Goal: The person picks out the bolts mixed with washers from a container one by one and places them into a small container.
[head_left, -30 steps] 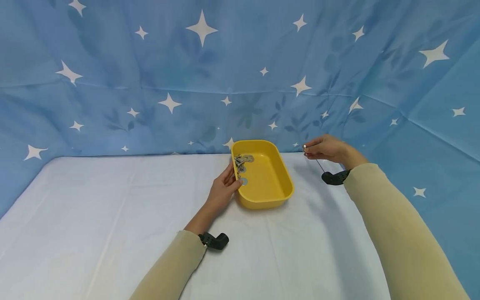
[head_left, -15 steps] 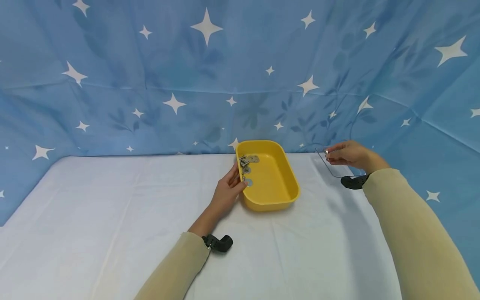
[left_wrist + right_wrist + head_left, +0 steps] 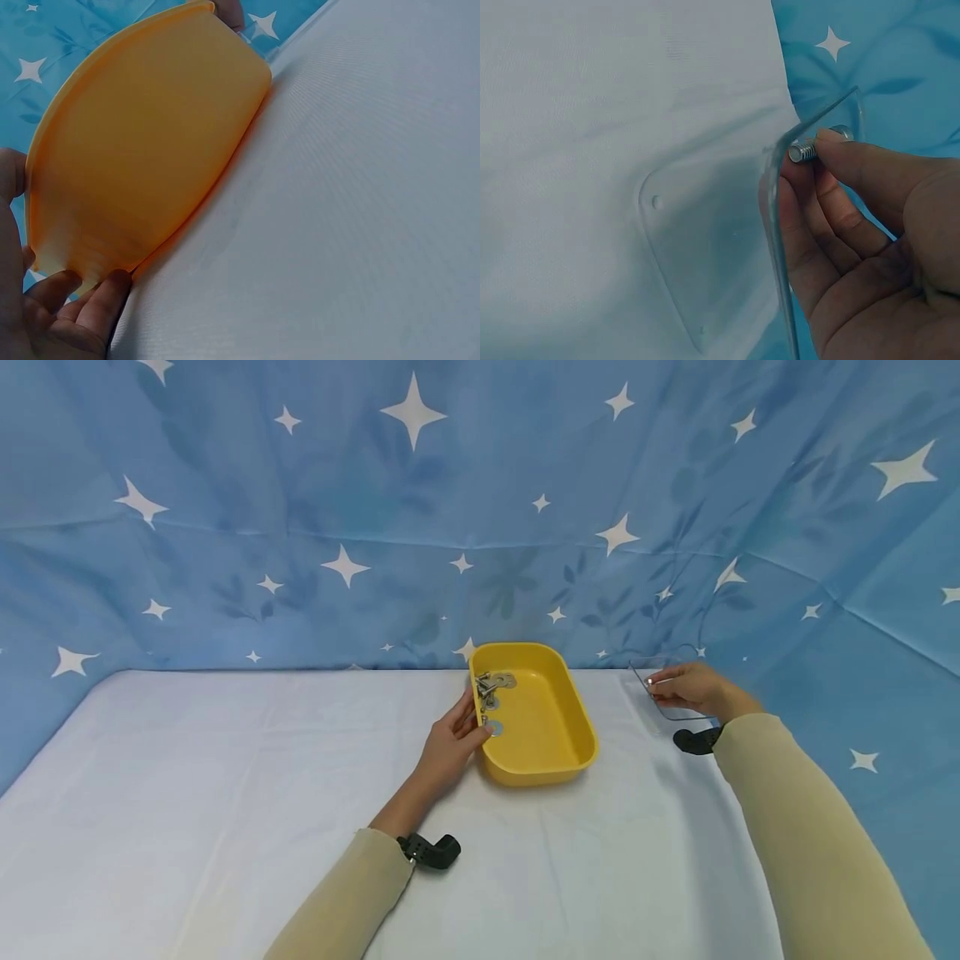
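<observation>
My left hand grips the left side of a yellow tray, thumb over the rim and fingers along the outer wall. Inside the tray, screws and flat washers lie gathered along that left side. My right hand pinches a short metal screw between thumb and fingers, its threaded end pointing out. It holds the screw at the rim of a clear plastic box, which stands right of the tray. Much of the box's far side is hidden behind the hand.
A white cloth covers the table. Directly behind the table's back edge hangs a blue curtain with white stars, and it continues along the right side.
My right hand has moved right, away from the tray, to the clear box, still pinching the screw. My left hand keeps its grip on the tray; the head view has shifted slightly.
</observation>
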Demonstrator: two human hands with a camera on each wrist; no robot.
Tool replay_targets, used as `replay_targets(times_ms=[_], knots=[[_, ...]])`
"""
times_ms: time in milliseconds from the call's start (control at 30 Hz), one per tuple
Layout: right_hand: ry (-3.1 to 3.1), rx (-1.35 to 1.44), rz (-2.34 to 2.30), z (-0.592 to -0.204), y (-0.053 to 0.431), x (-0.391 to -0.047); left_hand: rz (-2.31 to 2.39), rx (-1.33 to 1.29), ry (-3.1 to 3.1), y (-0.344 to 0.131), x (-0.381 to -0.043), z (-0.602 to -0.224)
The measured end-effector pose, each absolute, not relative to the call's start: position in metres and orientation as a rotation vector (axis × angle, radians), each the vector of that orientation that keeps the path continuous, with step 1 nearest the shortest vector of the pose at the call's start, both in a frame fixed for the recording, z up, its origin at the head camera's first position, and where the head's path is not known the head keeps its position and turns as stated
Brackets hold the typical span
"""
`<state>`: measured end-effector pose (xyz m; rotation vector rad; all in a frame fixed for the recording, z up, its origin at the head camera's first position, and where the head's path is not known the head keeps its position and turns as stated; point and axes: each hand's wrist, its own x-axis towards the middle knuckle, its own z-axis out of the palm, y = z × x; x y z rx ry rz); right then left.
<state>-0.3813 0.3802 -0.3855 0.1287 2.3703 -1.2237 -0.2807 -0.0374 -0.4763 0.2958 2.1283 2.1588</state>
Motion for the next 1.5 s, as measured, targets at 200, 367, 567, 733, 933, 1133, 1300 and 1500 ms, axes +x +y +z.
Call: replay_targets(times_ms=[200, 367, 567, 733, 933, 1133, 1300, 1500], knots=[[2.377, 0.121, -1.242, -0.391, 0.377, -0.379, 2.149, 0.325, 2.13, -0.038, -0.28, -0.477], [2.383, 0.137, -1.22, -0.393, 0.374, -0.381, 2.153, 0.326, 2.135, -0.037, -0.279, -0.475], [2.462, 0.215, -1.109, -0.394, 0.368, -0.379, 2.158, 0.323, 2.134, -0.037, -0.278, -0.474], [2.528, 0.31, -0.981, -0.397, 0.364, -0.379, 2.154, 0.326, 2.134, -0.036, -0.277, -0.473], [2.52, 0.343, -0.984, -0.4, 0.365, -0.379, 2.163, 0.327, 2.118, -0.035, -0.278, -0.472], [2.475, 0.405, -1.045, -0.405, 0.362, -0.381, 2.158, 0.319, 2.128, -0.036, -0.28, -0.474], [2.456, 0.446, -1.064, -0.41, 0.357, -0.385, 2.17, 0.308, 2.123, -0.038, -0.281, -0.476], [2.433, 0.435, -1.106, -0.412, 0.343, -0.385, 2.165, 0.286, 2.128, -0.039, -0.282, -0.479]])
